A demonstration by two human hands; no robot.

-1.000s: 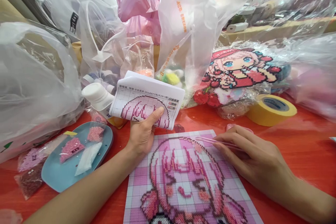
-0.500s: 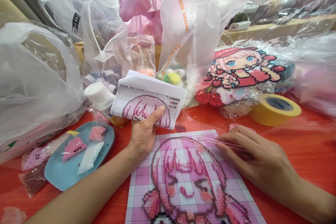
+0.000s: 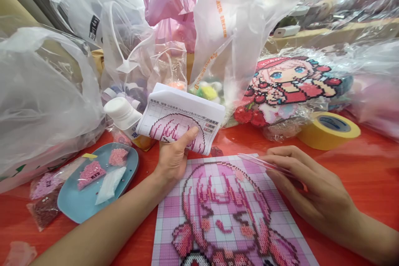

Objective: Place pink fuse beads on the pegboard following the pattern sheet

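Observation:
My left hand [image 3: 174,156] grips a folded paper pattern [image 3: 174,118], thumb on top; a gridded drawing of a head is printed on it. Between the fingers of my right hand [image 3: 308,187] are pink tweezers [image 3: 264,163], their tips over the upper right edge of the pegboard. That pegboard [image 3: 170,212] lies on the red table, its surface checked pink and white. Beads on it form a face with closed eyes, pink hair strands and a dark outline. The beads at the top of the head are pale pink.
To the left, a blue plate [image 3: 67,203] carries several small bags of pink and white beads. A white bottle [image 3: 123,114] stands behind it. Yellow tape [image 3: 330,131] and a finished bead picture [image 3: 289,81] lie at right. Plastic bags [image 3: 224,37] line the back.
The tweezers' tips have lifted slightly away from the beads at the top of the head, up toward the board's far edge. My left hand still holds the paper; the whole view shifts slightly.

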